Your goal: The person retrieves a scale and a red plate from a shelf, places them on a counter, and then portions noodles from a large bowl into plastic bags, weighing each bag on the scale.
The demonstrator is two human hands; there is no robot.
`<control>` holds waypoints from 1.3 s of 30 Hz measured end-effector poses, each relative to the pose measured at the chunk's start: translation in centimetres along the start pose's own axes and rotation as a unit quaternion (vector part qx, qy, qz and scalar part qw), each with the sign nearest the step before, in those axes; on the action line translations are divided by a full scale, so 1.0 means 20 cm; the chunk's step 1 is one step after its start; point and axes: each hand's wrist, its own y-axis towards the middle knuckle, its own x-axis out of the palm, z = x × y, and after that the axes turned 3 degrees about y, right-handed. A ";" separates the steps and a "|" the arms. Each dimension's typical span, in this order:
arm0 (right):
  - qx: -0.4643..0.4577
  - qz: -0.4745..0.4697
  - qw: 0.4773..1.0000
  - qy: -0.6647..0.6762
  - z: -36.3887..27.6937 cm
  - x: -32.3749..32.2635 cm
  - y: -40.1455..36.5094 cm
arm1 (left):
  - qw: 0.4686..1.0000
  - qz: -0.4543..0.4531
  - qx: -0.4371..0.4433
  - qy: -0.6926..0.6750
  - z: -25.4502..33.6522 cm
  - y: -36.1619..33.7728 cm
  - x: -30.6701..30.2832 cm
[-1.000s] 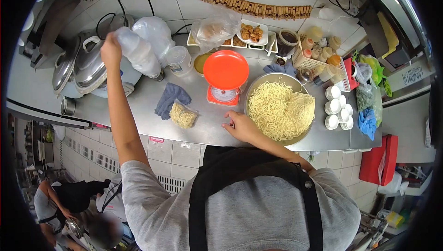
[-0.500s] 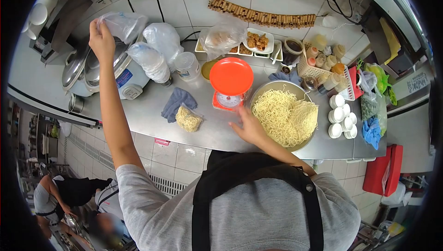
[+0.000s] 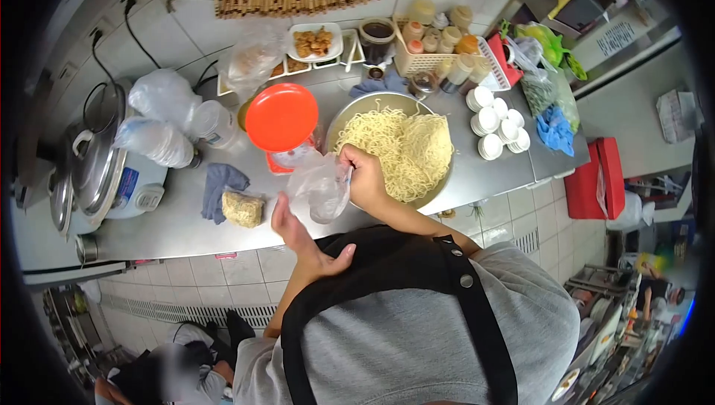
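Observation:
My right hand [image 3: 366,179] is closed on the edge of a clear plastic bag [image 3: 325,190], which hangs in front of the scale. Beside the bag, my left hand [image 3: 307,242] is open, thumb apart from the fingers, palm toward the bag. Behind the bag stands a kitchen scale with an orange-red round pan [image 3: 282,116]; its dial is partly covered by the bag. A wide metal bowl [image 3: 444,181] of yellow noodles [image 3: 387,144] sits just beyond my right hand. To the left, a bagged portion of noodles [image 3: 243,209] lies against a blue-grey cloth [image 3: 220,186].
Lidded metal pots [image 3: 93,163] and bagged cups [image 3: 154,141] stand at the left. Along the back are food trays [image 3: 315,42] and a basket [image 3: 421,62] of bottles. Stacked white cups [image 3: 489,122] sit right, above a red bin [image 3: 596,179]. Another person [image 3: 149,375] is lower left.
My left hand has come down from the upper left to the middle, and the plastic bag is now in my right hand. My view has turned, shifting the counter leftward.

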 end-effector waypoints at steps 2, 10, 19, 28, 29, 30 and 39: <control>0.027 -0.010 0.998 0.050 0.02 -0.03 -0.03 | 0.988 0.024 0.079 0.131 -0.01 -0.01 0.00; 0.011 -0.241 0.954 0.175 -0.10 -0.22 -0.06 | 0.971 -0.005 0.065 0.229 -0.21 0.01 -0.12; 0.100 -0.352 0.852 -0.375 0.49 -0.33 0.46 | 0.956 0.047 -0.256 0.138 -0.36 -0.01 -0.23; 0.160 -0.468 0.751 -0.439 0.67 -0.26 0.49 | 0.947 -0.015 -0.299 0.120 -0.39 -0.17 -0.19; 0.145 -0.435 0.783 -0.420 0.67 -0.27 0.48 | 0.951 0.029 -0.297 0.076 -0.39 -0.17 -0.18; 0.130 -0.402 0.813 -0.401 0.68 -0.28 0.48 | 0.953 0.072 -0.294 0.030 -0.40 -0.16 -0.18; 0.024 -0.338 0.893 -0.297 -0.21 -0.56 0.60 | 0.945 0.115 -0.306 0.021 -0.31 -0.11 -0.29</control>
